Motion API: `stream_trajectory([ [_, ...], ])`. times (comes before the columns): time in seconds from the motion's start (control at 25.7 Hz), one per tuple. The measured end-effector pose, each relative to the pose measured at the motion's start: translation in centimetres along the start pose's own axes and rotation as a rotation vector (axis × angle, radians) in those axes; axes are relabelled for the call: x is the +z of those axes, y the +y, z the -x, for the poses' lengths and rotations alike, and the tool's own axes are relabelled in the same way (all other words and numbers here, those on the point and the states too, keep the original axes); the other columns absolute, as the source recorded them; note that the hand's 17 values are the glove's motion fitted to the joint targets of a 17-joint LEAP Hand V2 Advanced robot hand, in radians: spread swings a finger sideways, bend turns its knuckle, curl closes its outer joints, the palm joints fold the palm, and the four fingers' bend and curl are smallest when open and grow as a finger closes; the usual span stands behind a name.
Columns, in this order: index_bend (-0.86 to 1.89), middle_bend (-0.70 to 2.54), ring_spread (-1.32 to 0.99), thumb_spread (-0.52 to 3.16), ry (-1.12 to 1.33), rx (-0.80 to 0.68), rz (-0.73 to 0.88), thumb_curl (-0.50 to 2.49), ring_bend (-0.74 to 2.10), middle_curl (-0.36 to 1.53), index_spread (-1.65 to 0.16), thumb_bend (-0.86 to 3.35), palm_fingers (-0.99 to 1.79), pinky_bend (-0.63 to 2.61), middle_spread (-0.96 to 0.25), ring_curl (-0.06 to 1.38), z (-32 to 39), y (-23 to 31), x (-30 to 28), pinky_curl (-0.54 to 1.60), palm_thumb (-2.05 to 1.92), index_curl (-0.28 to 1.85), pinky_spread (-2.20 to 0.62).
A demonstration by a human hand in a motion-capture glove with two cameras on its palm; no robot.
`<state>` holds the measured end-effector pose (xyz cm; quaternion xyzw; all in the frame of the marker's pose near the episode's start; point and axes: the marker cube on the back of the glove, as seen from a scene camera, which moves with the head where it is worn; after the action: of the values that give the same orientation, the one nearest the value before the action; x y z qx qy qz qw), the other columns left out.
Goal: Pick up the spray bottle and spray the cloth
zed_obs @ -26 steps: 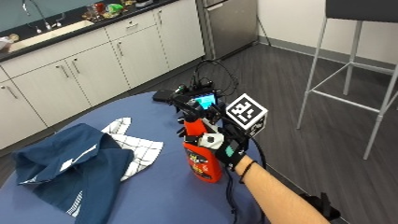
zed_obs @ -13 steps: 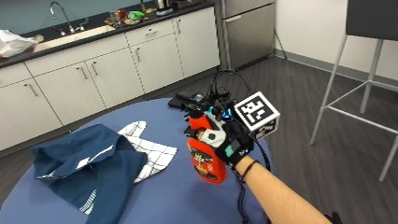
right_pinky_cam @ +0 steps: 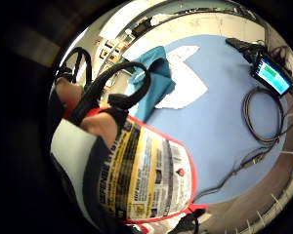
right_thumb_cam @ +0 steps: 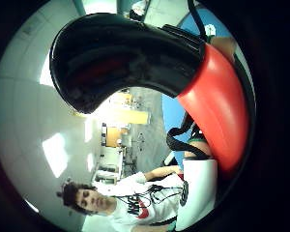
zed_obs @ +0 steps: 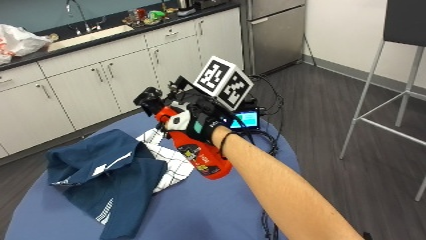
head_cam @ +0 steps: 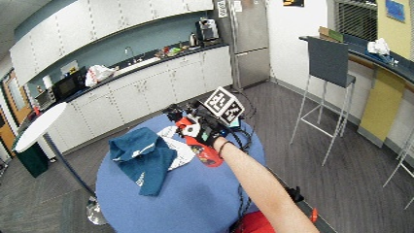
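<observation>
- Outside view: the bottle [zed_obs: 203, 152] is held clear of the counter [zed_obs: 219, 210], tilted, with its black spray head [zed_obs: 152, 98] uppermost and turned toward the cloth side. The right hand [zed_obs: 193, 122] is seen clenched round the bottle's neck, just below the head; the forearm reaches in from the near edge and is raised.
- Outside view: the blue cloth [zed_obs: 100, 177] lies crumpled on the counter, partly over a white checked cloth [zed_obs: 166, 157], below and beside the bottle's base, not touching it.
- Wide outside view: the same pose is confirmed; the bottle [head_cam: 204, 150] hangs above the round counter [head_cam: 194, 204], just beside the blue cloth [head_cam: 146, 155].
- Little-finger palm view: the labelled body of the bottle [right_pinky_cam: 146, 175] fills the near field, with curled fingers [right_pinky_cam: 100, 124] against it; the blue cloth [right_pinky_cam: 154, 80] lies on the counter beyond.
- Thumb palm view: the black spray head [right_thumb_cam: 116, 53] and red shoulder [right_thumb_cam: 217, 106] sit close against the palm.
- Judgement: the bottle appears to be rigid plastic, smooth and possibly slippery, its weight dependent on fill, which cannot be told. The neck is judged the proper hold, as the trigger stays within a finger's reach.
- Judgement: the pick-up is done; the nozzle needs aiming at the cloth before the trigger is squeezed.
</observation>
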<state>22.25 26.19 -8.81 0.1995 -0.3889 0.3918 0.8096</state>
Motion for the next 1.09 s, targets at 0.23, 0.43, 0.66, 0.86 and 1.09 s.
stream_trajectory([
  [0.23, 0.06, 0.45, -0.09, 0.76, 0.103, 0.067, 0.12, 0.56, 0.52, 0.47, -0.31, -0.02, 1.11, 0.42, -0.1, 0.42, 0.3, -1.4, 3.5, 0.34, 0.99, 0.19, 0.16],
  [0.43, 0.06, 0.46, -0.09, 0.76, 0.078, 0.07, 0.126, 0.58, 0.53, 0.47, -0.3, -0.02, 1.1, 0.43, -0.1, 0.43, 0.1, -1.8, 4.6, 0.34, 0.99, 0.18, 0.16],
  [0.66, 0.06, 0.47, -0.09, 0.77, 0.06, 0.012, 0.067, 0.59, 0.54, 0.48, -0.3, -0.02, 1.09, 0.44, -0.1, 0.42, 4.4, -2.4, 2.3, 0.34, 0.98, 0.18, 0.16],
  [0.86, 0.06, 0.48, -0.09, 0.78, 0.076, 0.047, 0.099, 0.6, 0.55, 0.48, -0.3, -0.02, 1.09, 0.44, -0.09, 0.42, 3.2, -2.4, 4.1, 0.34, 0.98, 0.17, 0.15],
  [1.09, 0.05, 0.49, -0.09, 0.8, 0.073, 0.043, 0.11, 0.61, 0.57, 0.48, -0.29, -0.03, 1.1, 0.45, -0.09, 0.42, 3.6, -2.7, 5.2, 0.34, 0.96, 0.16, 0.14],
])
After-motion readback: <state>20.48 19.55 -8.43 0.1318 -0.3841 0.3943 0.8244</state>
